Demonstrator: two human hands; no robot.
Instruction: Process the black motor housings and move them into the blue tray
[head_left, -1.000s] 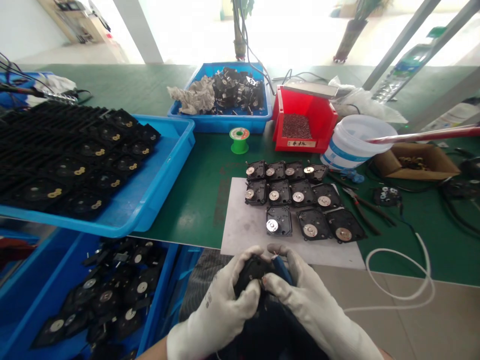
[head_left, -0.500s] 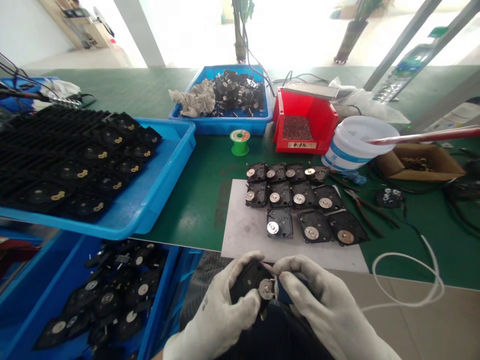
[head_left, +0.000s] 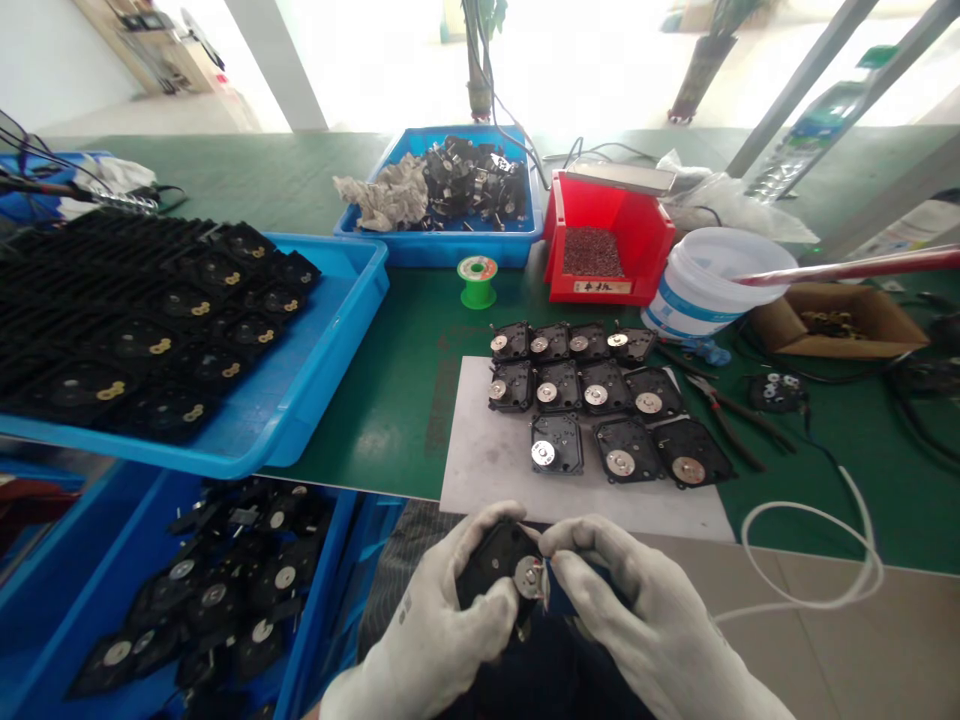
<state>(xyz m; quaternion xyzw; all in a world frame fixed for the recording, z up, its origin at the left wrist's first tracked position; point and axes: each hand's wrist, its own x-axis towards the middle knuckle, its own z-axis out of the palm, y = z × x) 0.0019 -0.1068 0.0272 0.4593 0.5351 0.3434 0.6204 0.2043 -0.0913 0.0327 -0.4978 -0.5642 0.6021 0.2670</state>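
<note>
My left hand (head_left: pixel 457 600), in a white glove, grips a black squarish plastic housing (head_left: pixel 496 562) just beyond the table's front edge. A silver round disc (head_left: pixel 529 577) sits at the housing's right side, close to my left thumb. Thin metal bits show beside the disc. My gloved right hand (head_left: pixel 630 600) is closed in a pinch at the housing's right edge; what its fingertips hold is hidden. Similar black housings with silver discs (head_left: pixel 555 445) lie in rows on a white sheet (head_left: pixel 480 480) ahead of my hands.
A blue tray (head_left: pixel 330 370) of stacked black housings stands left, above a blue bin (head_left: pixel 300 640) of more parts. Behind are a blue tray (head_left: pixel 450 250), a green spool (head_left: pixel 478 285), a red bin (head_left: pixel 615 285) and a white bucket (head_left: pixel 697 290). Pliers (head_left: pixel 739 420) lie right.
The right fingertips have closed up nearer the housing's upper right edge. A blue piece seen between them before is now mostly out of sight. My left hand keeps its grip.
</note>
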